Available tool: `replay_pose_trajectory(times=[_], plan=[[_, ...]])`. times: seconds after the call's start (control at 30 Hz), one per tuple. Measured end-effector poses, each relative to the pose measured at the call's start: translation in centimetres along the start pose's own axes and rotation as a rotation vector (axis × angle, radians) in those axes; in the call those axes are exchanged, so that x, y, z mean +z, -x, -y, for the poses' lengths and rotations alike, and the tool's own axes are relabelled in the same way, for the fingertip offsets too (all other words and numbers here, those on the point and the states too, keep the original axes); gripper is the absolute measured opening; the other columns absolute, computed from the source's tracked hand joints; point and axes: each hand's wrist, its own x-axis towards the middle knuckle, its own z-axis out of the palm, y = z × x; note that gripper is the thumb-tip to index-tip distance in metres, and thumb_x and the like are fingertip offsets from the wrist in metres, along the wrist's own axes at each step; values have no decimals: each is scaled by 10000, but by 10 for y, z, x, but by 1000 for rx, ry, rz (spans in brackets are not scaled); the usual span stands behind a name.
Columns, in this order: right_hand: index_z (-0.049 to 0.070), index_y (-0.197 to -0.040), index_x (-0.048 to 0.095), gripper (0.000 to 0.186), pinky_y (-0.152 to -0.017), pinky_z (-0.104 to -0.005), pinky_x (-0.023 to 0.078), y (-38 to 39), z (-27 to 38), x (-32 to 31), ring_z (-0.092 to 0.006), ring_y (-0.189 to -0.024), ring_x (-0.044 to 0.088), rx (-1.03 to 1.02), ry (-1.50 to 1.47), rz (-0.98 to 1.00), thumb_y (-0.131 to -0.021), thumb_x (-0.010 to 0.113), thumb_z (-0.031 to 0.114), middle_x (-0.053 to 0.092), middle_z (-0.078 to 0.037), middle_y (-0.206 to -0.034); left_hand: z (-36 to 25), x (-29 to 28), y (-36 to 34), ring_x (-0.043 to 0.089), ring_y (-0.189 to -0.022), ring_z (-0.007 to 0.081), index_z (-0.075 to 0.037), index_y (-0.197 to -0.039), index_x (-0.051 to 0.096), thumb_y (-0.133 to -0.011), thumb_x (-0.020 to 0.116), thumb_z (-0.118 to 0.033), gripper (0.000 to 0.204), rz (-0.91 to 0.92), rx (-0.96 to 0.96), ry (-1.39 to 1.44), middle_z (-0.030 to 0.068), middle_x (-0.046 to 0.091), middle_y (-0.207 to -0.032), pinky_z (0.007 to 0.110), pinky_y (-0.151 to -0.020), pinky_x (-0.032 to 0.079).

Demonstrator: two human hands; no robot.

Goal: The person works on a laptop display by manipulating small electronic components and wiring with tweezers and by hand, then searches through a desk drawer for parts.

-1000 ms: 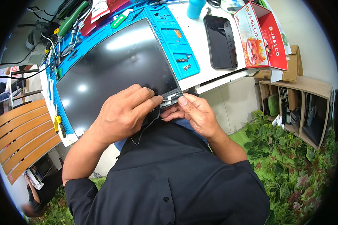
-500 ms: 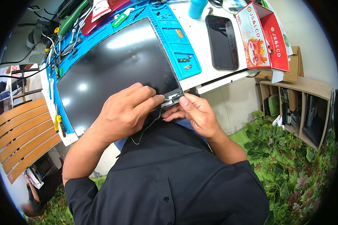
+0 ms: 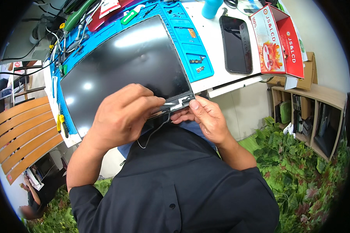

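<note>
Since the earlier frame, the left hand (image 3: 122, 110) has drawn back a little from the screen's corner, baring more of a white strip (image 3: 181, 103) there. Its fingers are bunched narrowly at the near edge of the screen (image 3: 116, 64); whether they grip anything I cannot tell. Thumb above and fingers below, the right hand (image 3: 209, 121) pinches the screen's near right corner, which juts past the front edge of the counter (image 3: 212, 37). Most of the screen lies over a blue mat (image 3: 188, 48), hiding much of it. A thin wire (image 3: 153, 131) hangs below the left hand, its upper end hard to follow. Near the front edge, right of the mat, lies a phone (image 3: 236, 44); beyond it a red and white box (image 3: 274, 46) stands at the right edge, partly covering a brown carton (image 3: 309, 72), its contents not visible. A blue bottle (image 3: 212, 8) is cut off above. The mat's compartments hold an orange piece (image 3: 192, 33) and, nearer the front, small parts (image 3: 197, 61). Tangled cables and a green-handled tool (image 3: 77, 18) crowd the left back corner; yellow-handled pliers (image 3: 61, 123) sit at the left front corner.
</note>
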Motion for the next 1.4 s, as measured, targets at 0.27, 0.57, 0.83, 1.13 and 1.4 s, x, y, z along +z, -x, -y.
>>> replay_pose_trajectory(times=[0.27,0.57,0.83,1.13,1.4], plan=[[-58,-1273,693,430,-955,-393,651,9,2,2,-250,-1068,790,15,72,-23,-1246,525,336,773,-173,-1176,-22,-11,9,740,-832,260,-17,-1113,809,-905,772,93,238,-135,-223,172,132,797,-973,368,-733,560],[-21,-1147,703,175,-837,-316,613,43,24,37,-166,-853,744,-319,577,9,-1082,787,119,761,-94,-1023,-46,-26,34,700,-827,179,45,-1184,834,-889,811,-20,304,54,-310,888,169,752,-1080,305,-727,532],[-26,-1061,746,125,-664,-374,553,32,29,46,-257,-755,722,-620,831,76,-987,844,1,744,-126,-900,-37,-2,48,740,-911,234,45,-1334,802,-869,889,37,473,195,-95,790,142,763,-1110,359,-774,590],[-30,-1019,742,85,-642,-343,540,30,23,38,-193,-735,715,-366,642,88,-1063,759,41,752,-109,-866,-35,12,29,803,-945,254,-38,-1149,866,-852,852,114,334,-205,-79,490,124,806,-1031,366,-827,648],[-32,-1247,703,271,-708,-296,624,14,10,18,-113,-814,717,131,226,-95,-1186,655,228,755,-83,-1049,-17,18,-5,812,-878,260,15,-1082,801,-914,840,102,193,-120,-173,236,138,832,-998,340,-782,632]])
